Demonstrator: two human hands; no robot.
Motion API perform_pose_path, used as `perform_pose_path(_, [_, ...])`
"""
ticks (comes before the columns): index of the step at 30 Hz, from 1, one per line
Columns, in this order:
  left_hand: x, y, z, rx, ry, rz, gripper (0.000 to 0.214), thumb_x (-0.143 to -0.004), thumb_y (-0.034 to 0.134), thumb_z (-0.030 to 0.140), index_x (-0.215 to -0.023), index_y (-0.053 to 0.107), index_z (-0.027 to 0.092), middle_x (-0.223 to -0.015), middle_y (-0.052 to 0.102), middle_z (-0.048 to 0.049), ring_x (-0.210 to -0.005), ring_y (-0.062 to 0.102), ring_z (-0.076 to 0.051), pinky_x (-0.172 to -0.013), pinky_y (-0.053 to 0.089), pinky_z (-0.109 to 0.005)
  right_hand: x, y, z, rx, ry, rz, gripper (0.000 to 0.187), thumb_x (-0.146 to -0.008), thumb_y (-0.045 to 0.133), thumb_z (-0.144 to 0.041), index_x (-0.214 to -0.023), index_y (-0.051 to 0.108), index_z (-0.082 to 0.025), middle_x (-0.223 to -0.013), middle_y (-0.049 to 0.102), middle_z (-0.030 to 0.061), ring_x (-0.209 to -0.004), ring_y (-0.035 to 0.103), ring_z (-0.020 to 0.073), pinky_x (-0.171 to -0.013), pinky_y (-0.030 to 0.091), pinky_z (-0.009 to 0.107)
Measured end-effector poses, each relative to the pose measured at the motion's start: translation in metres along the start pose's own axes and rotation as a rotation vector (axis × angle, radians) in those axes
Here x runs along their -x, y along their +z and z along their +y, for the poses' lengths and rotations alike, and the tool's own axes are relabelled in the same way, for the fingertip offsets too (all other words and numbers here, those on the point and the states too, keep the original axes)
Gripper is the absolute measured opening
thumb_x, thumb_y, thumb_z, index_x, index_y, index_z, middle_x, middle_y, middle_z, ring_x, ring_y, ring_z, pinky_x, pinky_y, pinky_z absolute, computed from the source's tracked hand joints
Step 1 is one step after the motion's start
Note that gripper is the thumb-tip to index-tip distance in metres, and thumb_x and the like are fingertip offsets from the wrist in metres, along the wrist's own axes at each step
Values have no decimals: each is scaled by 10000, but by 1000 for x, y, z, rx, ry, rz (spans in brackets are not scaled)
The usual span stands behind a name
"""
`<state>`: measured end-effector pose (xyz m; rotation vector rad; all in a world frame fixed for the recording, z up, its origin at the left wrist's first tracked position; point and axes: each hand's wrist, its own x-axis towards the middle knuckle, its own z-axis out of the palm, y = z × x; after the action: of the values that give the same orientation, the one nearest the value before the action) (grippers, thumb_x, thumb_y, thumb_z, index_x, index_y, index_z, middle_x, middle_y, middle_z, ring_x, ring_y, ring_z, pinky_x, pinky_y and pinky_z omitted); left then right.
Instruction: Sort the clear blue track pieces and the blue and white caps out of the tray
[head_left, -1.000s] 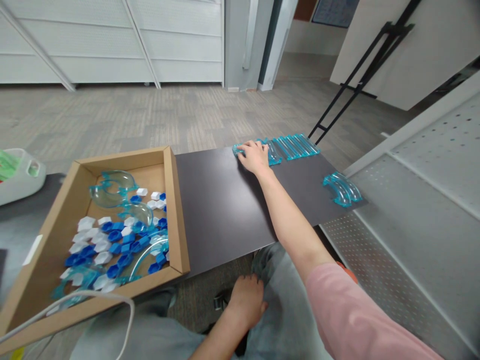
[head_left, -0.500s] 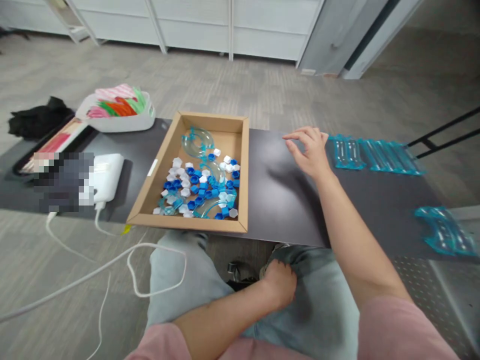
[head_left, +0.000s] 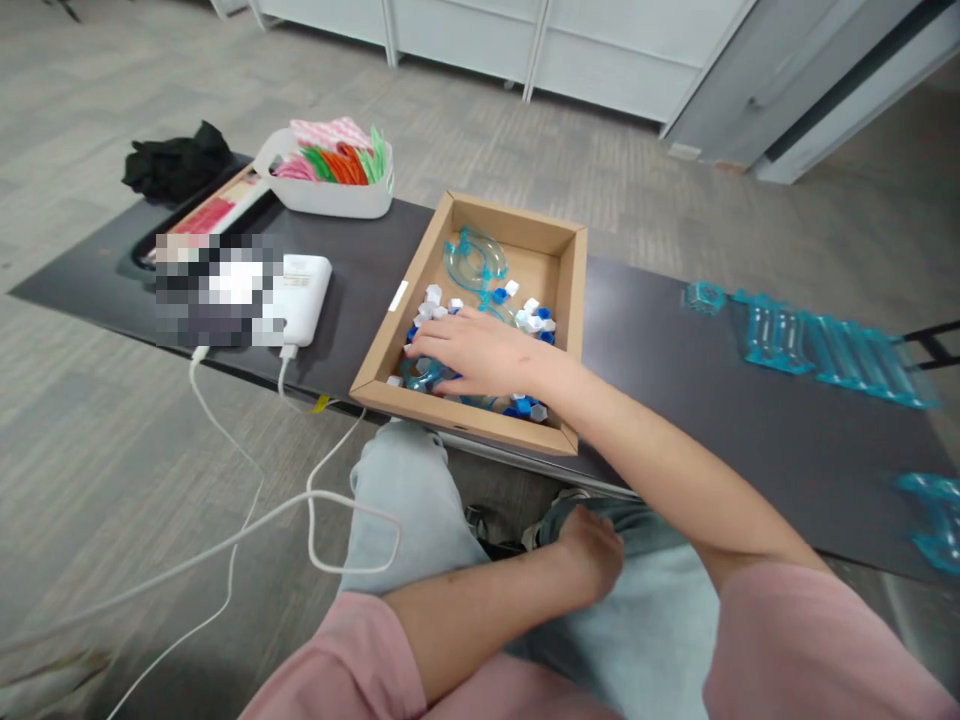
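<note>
My right hand (head_left: 480,350) is inside a shallow cardboard box (head_left: 465,422), palm down with its fingers spread over the pieces. White hexagonal pieces (head_left: 433,295) and blue hexagonal pieces (head_left: 523,406) lie mixed there, many hidden under the hand. Curved clear-blue plastic track pieces (head_left: 480,262) lie among them, one at the far end and another by the fingertips. No piece shows held in the right hand. My left hand (head_left: 592,550) rests on my lap, fingers curled, with nothing visible in it.
Right of the box, a small clear-blue piece (head_left: 703,297) lies beside a row of clear-blue track pieces (head_left: 855,355). More lie at the right edge. Left are a white basket (head_left: 337,200) of colourful strips, a white power bank (head_left: 304,300) with cables and a black cloth (head_left: 176,165).
My right hand has moved left from above the table into the box. A small clear-blue piece now shows left of the row. The view has shifted; my left hand stays on my lap.
</note>
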<state>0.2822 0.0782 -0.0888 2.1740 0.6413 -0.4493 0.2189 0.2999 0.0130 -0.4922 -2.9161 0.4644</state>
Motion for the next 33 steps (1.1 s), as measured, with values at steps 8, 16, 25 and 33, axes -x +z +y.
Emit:
perform_pose_path(8, [10, -5, 3, -19, 29, 4, 542, -1137, 711, 305, -1612, 776, 52, -1612, 780, -310, -1518, 741, -362, -1213, 517, -464, 65, -38, 17, -124, 147, 294, 583, -1142, 839, -675, -1605, 763, -330, -1537, 796, 111, -1428, 710, 367, -1241, 553, 569])
perform_pose_path(16, [14, -6, 6, -113, 36, -19, 527, -1167, 654, 325, -1605, 780, 60, -1582, 776, -303, -1502, 731, -363, -1181, 514, -438, 272, -43, 57, 170, 798, 570, 545, -1158, 736, -614, -1599, 770, -295, -1493, 800, 173, -1376, 744, 404, -1228, 590, 626])
perform_pose_path(25, [-3, 5, 9, -153, -29, -123, 600, -1133, 694, 449, -1617, 770, 102, -1608, 785, -277, -1515, 718, -375, -1257, 476, -471, 332, -27, 96, 316, 1183, 331, 510, -1114, 681, -367, -1607, 749, -260, -1660, 736, 224, -1589, 647, 432, -1326, 415, 684])
perform_pose_path(33, [-11, 6, 9, -161, -51, -189, 633, -1113, 677, 452, -1657, 747, 136, -1671, 756, -264, -1540, 698, -396, -1275, 473, -504, 341, -46, 108, 335, 1205, 311, 650, -1074, 692, -391, -1697, 706, -208, -1748, 661, 261, -1614, 603, 495, -1332, 412, 703])
